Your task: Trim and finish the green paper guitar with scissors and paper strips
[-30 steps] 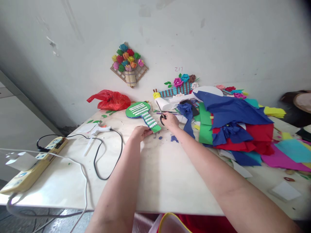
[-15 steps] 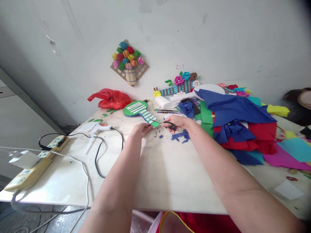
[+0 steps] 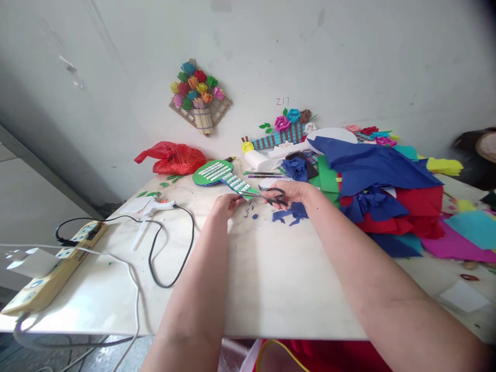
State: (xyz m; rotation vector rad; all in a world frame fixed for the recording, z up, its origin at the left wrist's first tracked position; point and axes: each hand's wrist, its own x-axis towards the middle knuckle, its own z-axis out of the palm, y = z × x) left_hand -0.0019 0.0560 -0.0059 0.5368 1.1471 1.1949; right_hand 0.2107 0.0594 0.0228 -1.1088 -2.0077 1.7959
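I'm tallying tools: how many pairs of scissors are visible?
1: black-handled metal scissors in the right hand, at the green guitar-shaped piece. Others may be hidden under coloured paper.

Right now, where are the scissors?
In the head view, the black-handled scissors are right of centre, in the right hand, their blades at the neck end of the guitar-shaped craft.

A flower decoration (image 3: 196, 85) is being displayed against the wall (image 3: 356, 62), a red bag (image 3: 180, 159) is being supported by the table (image 3: 287, 289), a white charger (image 3: 33, 262) by a yellow power strip (image 3: 52, 278)
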